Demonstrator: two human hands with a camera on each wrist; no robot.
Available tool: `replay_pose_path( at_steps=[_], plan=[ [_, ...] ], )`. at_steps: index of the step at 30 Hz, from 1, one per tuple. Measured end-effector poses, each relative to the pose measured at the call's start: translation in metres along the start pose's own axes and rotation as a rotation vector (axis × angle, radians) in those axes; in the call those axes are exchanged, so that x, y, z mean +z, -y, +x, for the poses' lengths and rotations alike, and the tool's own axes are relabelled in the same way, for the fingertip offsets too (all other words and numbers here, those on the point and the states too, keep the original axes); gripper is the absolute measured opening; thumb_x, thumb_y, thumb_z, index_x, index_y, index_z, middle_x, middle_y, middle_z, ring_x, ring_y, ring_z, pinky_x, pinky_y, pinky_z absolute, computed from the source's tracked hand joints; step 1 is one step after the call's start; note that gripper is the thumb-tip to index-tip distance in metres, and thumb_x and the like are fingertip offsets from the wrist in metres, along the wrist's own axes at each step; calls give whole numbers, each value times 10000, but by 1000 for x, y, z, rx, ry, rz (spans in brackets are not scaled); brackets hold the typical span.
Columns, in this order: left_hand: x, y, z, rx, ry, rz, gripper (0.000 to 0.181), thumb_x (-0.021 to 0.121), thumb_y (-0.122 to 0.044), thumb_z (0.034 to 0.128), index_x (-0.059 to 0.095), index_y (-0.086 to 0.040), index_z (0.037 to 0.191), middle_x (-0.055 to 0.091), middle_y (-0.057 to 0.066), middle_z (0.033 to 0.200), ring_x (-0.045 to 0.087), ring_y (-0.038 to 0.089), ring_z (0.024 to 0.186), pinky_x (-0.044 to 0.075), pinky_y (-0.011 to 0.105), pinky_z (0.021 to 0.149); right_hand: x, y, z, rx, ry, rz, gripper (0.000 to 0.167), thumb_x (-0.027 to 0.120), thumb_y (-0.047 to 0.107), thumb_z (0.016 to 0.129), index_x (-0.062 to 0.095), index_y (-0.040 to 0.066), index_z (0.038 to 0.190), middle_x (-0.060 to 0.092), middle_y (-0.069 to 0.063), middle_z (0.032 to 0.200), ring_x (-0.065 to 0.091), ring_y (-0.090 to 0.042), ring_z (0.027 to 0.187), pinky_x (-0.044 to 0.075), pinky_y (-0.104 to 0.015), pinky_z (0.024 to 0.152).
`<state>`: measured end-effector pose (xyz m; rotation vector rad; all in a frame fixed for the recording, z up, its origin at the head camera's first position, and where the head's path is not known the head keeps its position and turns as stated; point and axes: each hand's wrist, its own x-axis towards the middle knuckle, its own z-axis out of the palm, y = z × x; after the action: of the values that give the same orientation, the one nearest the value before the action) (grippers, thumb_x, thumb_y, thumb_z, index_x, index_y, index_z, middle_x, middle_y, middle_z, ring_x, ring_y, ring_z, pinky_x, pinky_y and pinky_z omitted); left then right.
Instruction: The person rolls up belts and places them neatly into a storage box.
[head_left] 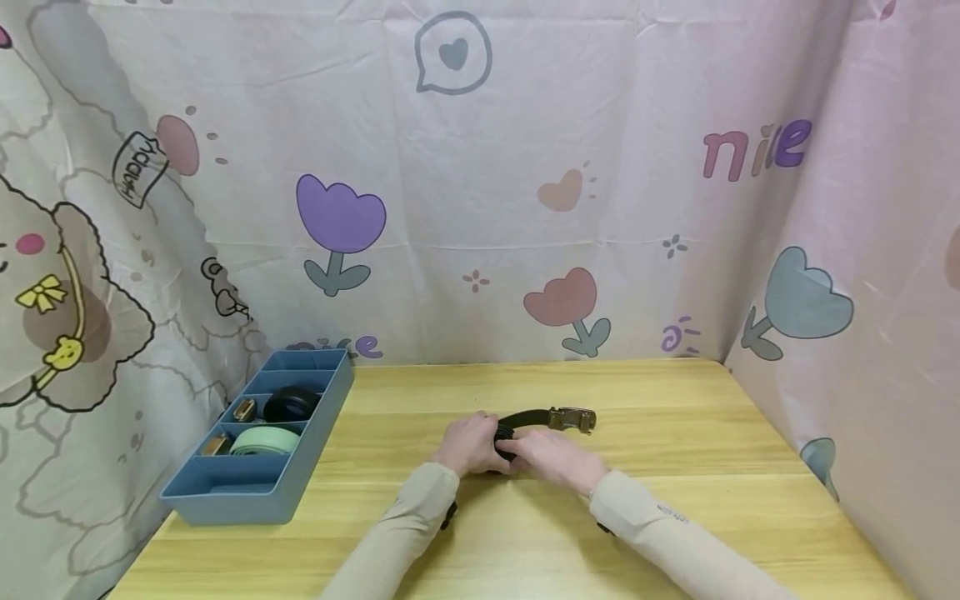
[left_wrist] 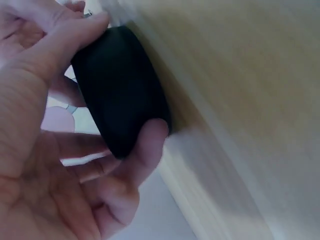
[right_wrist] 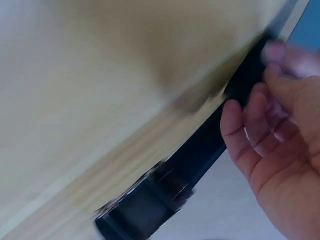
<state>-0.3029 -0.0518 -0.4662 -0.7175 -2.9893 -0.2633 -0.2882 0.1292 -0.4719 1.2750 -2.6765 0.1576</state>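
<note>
A black belt (head_left: 525,418) stands on edge on the table, part of it rolled into a coil (left_wrist: 122,85). Its free end runs off to the right and carries a metal buckle (head_left: 573,418). My left hand (head_left: 468,444) grips the coil from the left, with thumb and fingers around its rim in the left wrist view. From the right, my right hand (head_left: 558,458) pinches the coil's near side between thumb and fingertips. The right wrist view shows the strap (right_wrist: 200,145) passing behind the curled fingers of that hand; the hands hide much of the coil.
At the left of the wooden table (head_left: 637,517) stands a blue-grey divided box (head_left: 315,446). One compartment holds a black coiled belt (head_left: 291,403), another a pale green coiled belt (head_left: 264,441), each beside a gold-coloured buckle. Printed curtains (head_left: 465,167) hang behind the table and along its sides.
</note>
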Motion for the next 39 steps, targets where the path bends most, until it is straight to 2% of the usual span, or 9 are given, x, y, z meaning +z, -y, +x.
replay_pose_path(
  at_steps=[3, 8, 10, 15, 21, 24, 28, 35, 39],
  plan=[
    [2, -1, 0, -26, -48, 29, 619, 814, -633, 616, 637, -127, 926, 615, 34, 832, 573, 179, 719, 499, 364, 625, 3, 4, 2, -23, -39, 10, 328, 674, 40, 887, 665, 149, 1196, 689, 15, 998, 664, -109, 918, 542, -252, 809],
    [-2, 5, -1, 19, 44, -60, 823, 831, -606, 642, 602, -77, 1230, 645, 118, 1079, 629, 254, 936, 532, 416, 811, 2, -2, 0, 23, 12, 58, 367, 656, 59, 916, 642, 163, 1268, 682, -20, 1170, 662, -158, 1059, 536, -304, 901],
    [-5, 9, 0, 48, 89, -127, 837, 860, -546, 644, 576, -65, 1268, 642, 116, 1130, 622, 251, 996, 513, 419, 886, 2, -6, 0, 35, 37, 48, 387, 635, 69, 933, 626, 187, 1301, 670, -20, 1226, 656, -175, 1097, 528, -325, 928],
    [-5, 9, 2, 26, 69, -145, 626, 873, -552, 603, 615, -132, 990, 638, -4, 913, 583, 144, 795, 504, 371, 727, 1, -7, 1, -3, 4, -15, 337, 674, 111, 904, 662, 208, 1227, 705, 5, 1109, 677, -144, 995, 545, -320, 868],
    [-4, 6, 1, -9, 24, -25, 713, 821, -677, 566, 641, -104, 949, 618, 31, 867, 570, 156, 725, 518, 368, 665, 4, -3, 5, -44, -31, -46, 191, 721, 267, 858, 671, 238, 1040, 675, 70, 860, 639, -62, 761, 539, -276, 680],
    [-3, 6, 0, 18, 39, -15, 724, 845, -629, 578, 642, -109, 1040, 624, 39, 934, 584, 162, 787, 523, 367, 722, 7, -6, 5, -58, -63, -77, 190, 711, 310, 864, 684, 243, 1039, 680, 78, 866, 623, -60, 770, 534, -264, 703],
    [-2, 7, -1, 24, 73, -23, 693, 881, -537, 593, 627, -133, 1096, 623, 27, 986, 582, 153, 838, 517, 370, 772, 10, -10, 2, -50, -75, -120, 311, 685, 359, 868, 695, 251, 1159, 719, 55, 1030, 662, -117, 911, 544, -303, 814],
    [-1, 0, -1, -89, 31, -32, 606, 869, -609, 550, 642, -141, 861, 598, 2, 814, 526, 137, 681, 483, 347, 604, 9, -6, 4, -52, -60, -60, 251, 720, 278, 871, 678, 228, 1114, 715, 49, 946, 671, -91, 812, 554, -290, 705],
    [-2, -3, 1, -102, 37, -27, 592, 873, -614, 545, 628, -146, 810, 603, 3, 803, 528, 139, 686, 476, 341, 588, 7, -5, 7, -45, -36, -18, 266, 719, 230, 878, 682, 183, 1138, 717, 38, 999, 671, -84, 861, 549, -269, 772]
  ],
)
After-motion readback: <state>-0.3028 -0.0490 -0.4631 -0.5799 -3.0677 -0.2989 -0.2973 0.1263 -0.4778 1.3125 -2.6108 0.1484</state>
